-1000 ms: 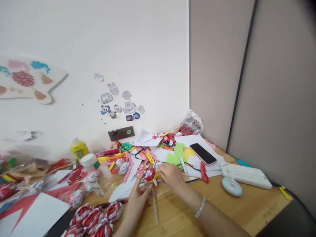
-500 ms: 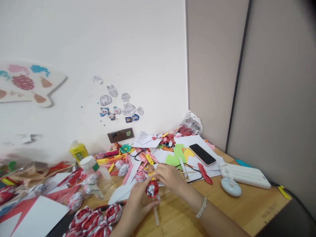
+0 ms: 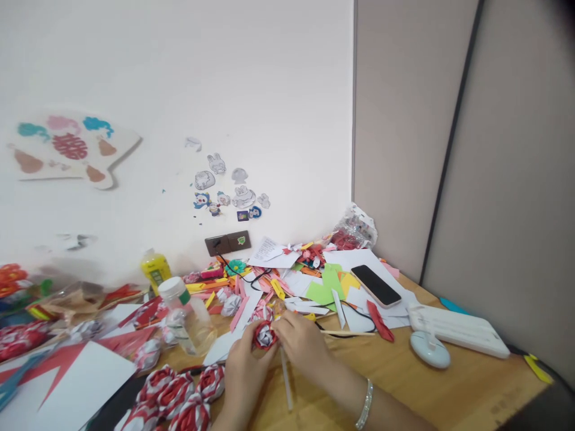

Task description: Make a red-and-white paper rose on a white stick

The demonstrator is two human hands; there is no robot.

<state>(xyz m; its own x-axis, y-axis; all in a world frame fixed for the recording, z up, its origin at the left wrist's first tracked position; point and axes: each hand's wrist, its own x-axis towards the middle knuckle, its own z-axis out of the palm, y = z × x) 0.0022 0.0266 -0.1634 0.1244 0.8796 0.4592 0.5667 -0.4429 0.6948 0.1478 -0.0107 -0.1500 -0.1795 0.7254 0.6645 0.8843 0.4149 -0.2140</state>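
Note:
A small red and white paper rose [image 3: 265, 335] sits between my two hands. My left hand [image 3: 246, 365] is closed around its left side and underneath. The fingers of my right hand [image 3: 300, 342] are bent and pinched against the rose's right edge; the fingertips are partly hidden. Below the hands a thin whitish stick [image 3: 286, 383] points toward me. To the left of my left wrist lie several red and white rolled paper roses [image 3: 173, 392]. A pink paper flower [image 3: 262, 311] is just behind the hands.
Paper scraps cover the table's back: green sheets [image 3: 331, 278], a phone [image 3: 375, 285], and a wooden stick [image 3: 348, 333]. A clear jar [image 3: 197, 329] and a yellow bottle [image 3: 155, 269] stand left. Rightward are a mouse [image 3: 430, 349] and white keyboard [image 3: 462, 330]. Blue scissors [image 3: 20, 377] lie far left.
My view has shifted left. The rose is drawn up into my left hand and turned more toward me. Both hands have come closer together around it.

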